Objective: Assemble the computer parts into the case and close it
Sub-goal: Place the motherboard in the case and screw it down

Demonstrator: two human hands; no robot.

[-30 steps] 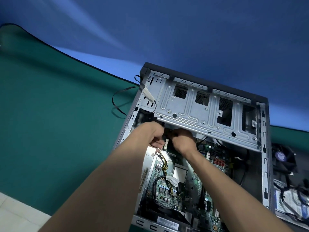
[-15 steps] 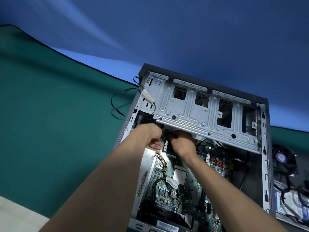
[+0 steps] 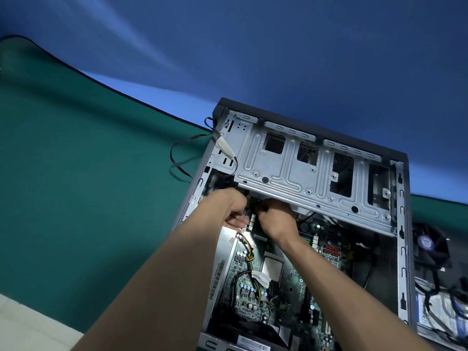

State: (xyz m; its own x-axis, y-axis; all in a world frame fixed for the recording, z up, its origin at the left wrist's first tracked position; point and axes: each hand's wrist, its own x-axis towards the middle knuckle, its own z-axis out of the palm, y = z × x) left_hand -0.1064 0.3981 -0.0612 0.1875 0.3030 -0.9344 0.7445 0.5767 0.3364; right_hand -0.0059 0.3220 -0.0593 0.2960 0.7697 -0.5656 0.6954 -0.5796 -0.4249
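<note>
An open computer case lies on its side on a green mat. Its green motherboard shows inside, with a silver power supply along the left wall. A grey metal drive cage spans the far end. My left hand and my right hand meet just under the cage's front edge, at the board's far left corner. Both have their fingers curled around something small and dark, a connector or cable end. The cage and the fingers hide most of it.
A thin black cable loops out of the case's far left corner onto the green mat. A black cooling fan and a hard drive with cables lie right of the case. A blue backdrop rises behind.
Both hands have stayed at the same spot under the drive cage, with only small finger shifts. The view has drifted slightly.
</note>
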